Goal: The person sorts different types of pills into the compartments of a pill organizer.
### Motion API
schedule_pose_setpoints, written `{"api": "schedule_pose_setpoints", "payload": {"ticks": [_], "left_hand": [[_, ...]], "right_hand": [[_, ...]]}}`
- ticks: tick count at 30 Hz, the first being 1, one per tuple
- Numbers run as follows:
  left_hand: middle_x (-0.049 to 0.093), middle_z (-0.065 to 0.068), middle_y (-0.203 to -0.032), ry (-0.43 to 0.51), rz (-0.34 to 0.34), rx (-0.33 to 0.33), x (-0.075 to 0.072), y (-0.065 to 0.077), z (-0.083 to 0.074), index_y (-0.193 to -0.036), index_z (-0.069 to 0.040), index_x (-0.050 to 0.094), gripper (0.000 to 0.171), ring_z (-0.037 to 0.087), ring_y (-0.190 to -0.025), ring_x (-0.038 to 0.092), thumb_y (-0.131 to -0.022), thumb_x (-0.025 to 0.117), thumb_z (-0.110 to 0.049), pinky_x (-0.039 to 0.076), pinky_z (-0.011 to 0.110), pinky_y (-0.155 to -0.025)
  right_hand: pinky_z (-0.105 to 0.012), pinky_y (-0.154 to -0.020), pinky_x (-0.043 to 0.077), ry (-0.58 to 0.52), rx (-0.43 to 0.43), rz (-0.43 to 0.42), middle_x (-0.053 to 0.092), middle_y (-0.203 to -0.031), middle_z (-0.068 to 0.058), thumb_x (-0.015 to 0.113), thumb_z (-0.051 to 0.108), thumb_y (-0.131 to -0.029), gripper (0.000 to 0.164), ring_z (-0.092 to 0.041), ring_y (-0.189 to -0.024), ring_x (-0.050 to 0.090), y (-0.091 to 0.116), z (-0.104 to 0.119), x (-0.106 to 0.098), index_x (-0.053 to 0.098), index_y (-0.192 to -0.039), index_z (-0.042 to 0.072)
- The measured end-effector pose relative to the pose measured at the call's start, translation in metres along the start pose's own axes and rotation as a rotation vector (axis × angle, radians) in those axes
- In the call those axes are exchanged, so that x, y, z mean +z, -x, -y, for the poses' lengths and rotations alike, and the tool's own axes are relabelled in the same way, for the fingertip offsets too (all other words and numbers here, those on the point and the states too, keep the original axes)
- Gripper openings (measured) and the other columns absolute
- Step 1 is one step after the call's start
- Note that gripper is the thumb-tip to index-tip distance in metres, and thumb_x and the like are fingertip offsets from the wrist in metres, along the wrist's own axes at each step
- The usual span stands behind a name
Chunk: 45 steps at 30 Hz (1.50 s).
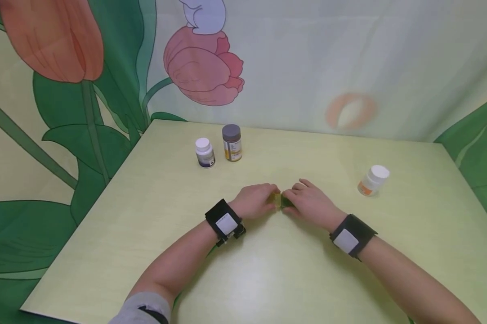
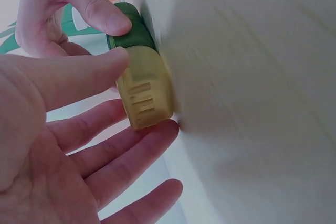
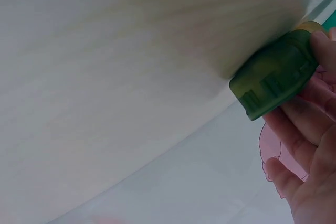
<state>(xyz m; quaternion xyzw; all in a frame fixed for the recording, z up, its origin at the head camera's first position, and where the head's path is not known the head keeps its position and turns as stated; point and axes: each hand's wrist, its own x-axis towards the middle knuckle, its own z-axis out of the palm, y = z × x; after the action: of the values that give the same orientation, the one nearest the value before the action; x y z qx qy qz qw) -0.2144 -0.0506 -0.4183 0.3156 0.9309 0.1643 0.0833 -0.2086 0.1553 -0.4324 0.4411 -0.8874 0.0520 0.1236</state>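
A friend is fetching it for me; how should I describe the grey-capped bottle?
On the pale yellow table, look near the far edge, left of centre. A pair stands there: the white-capped bottle and, to its right, the grey-capped bottle, taller and the only one with a dark cap.

Three bottles (image 1: 205,154) (one grey-capped (image 1: 232,144)), flower-printed backdrop (image 1: 283,67)
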Motion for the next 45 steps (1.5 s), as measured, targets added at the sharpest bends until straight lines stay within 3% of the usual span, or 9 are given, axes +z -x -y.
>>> {"api": "schedule_pose_setpoints", "payload": {"ticks": [8,17,24,29,33,37,42,45], "left_hand": [[0.064,0.005,-0.111,0.009,0.001,0.001,0.000,0.001,0.002,-0.127,-0.007,0.057,0.040,0.017,-0.092,0.060,-0.093,0.068,-0.024,0.049,0.031,-0.078],[0.065,0.005,-0.113,0.018,0.005,0.030,0.002,0.001,0.000,-0.125,-0.007,0.059,0.038,0.017,-0.095,0.061,-0.092,0.069,-0.024,0.050,0.032,-0.080],[0.065,0.006,-0.114,0.047,0.012,0.014,0.004,0.001,0.001,-0.127,-0.006,0.059,0.040,0.016,-0.097,0.061,-0.092,0.069,-0.022,0.049,0.030,-0.082],[0.065,0.006,-0.116,0.073,-0.002,-0.004,0.005,0.001,0.001,-0.129,-0.006,0.058,0.043,0.017,-0.099,0.061,-0.091,0.069,-0.021,0.049,0.030,-0.084],[0.065,0.005,-0.115,0.083,-0.019,0.001,0.008,0.000,0.002,-0.129,-0.006,0.058,0.044,0.015,-0.096,0.060,-0.090,0.070,-0.021,0.048,0.029,-0.082],[0.065,0.005,-0.112,0.102,-0.030,-0.010,0.008,-0.001,0.003,-0.130,-0.006,0.058,0.046,0.015,-0.091,0.059,-0.089,0.072,-0.022,0.048,0.029,-0.078],[0.060,0.007,-0.127,0.221,-0.029,-0.052,0.006,0.000,0.010,-0.138,-0.009,0.050,0.056,0.019,-0.104,0.060,-0.091,0.070,-0.030,0.048,0.034,-0.086],[0.053,0.008,-0.137,0.365,-0.126,-0.095,-0.002,0.007,0.024,-0.141,-0.011,0.047,0.057,0.023,-0.116,0.056,-0.093,0.067,-0.032,0.046,0.040,-0.092]], "right_hand": [[-0.056,-0.098,0.039,-0.010,-0.042,-0.011,0.068,-0.080,-0.002,0.078,0.024,-0.084,0.031,-0.024,-0.086,0.067,-0.001,0.000,-0.002,0.055,-0.094,0.007],[-0.052,-0.096,0.043,-0.008,0.025,0.044,0.069,-0.091,-0.005,0.064,0.020,-0.095,0.014,-0.023,-0.092,0.067,-0.005,-0.008,-0.008,0.067,-0.098,0.006],[-0.044,-0.080,0.050,-0.148,0.161,0.094,0.055,-0.067,0.004,0.054,0.015,-0.101,0.014,-0.015,-0.063,0.054,-0.018,-0.020,-0.008,0.064,-0.094,0.007],[-0.038,-0.065,0.045,-0.233,0.272,0.147,0.047,-0.064,0.003,0.048,0.017,-0.103,0.020,-0.017,-0.062,0.048,-0.028,-0.027,-0.007,0.063,-0.095,0.006],[-0.037,-0.067,0.047,-0.294,0.330,0.189,0.059,-0.076,-0.001,0.047,0.022,-0.104,0.026,-0.018,-0.068,0.053,-0.028,-0.029,-0.006,0.063,-0.109,0.003],[-0.044,-0.080,0.052,-0.346,0.380,0.201,0.067,-0.104,-0.012,0.049,0.031,-0.103,0.043,-0.024,-0.089,0.064,-0.020,-0.028,-0.009,0.053,-0.132,0.000],[-0.053,-0.096,0.043,-0.395,0.437,0.159,0.051,-0.136,-0.022,0.050,0.038,-0.102,0.059,-0.037,-0.120,0.052,-0.002,-0.023,-0.016,0.039,-0.144,-0.001],[-0.054,-0.101,0.038,-0.407,0.452,0.115,0.044,-0.142,-0.022,0.050,0.039,-0.101,0.060,-0.038,-0.129,0.043,0.013,-0.020,-0.019,0.036,-0.145,0.000]]}}
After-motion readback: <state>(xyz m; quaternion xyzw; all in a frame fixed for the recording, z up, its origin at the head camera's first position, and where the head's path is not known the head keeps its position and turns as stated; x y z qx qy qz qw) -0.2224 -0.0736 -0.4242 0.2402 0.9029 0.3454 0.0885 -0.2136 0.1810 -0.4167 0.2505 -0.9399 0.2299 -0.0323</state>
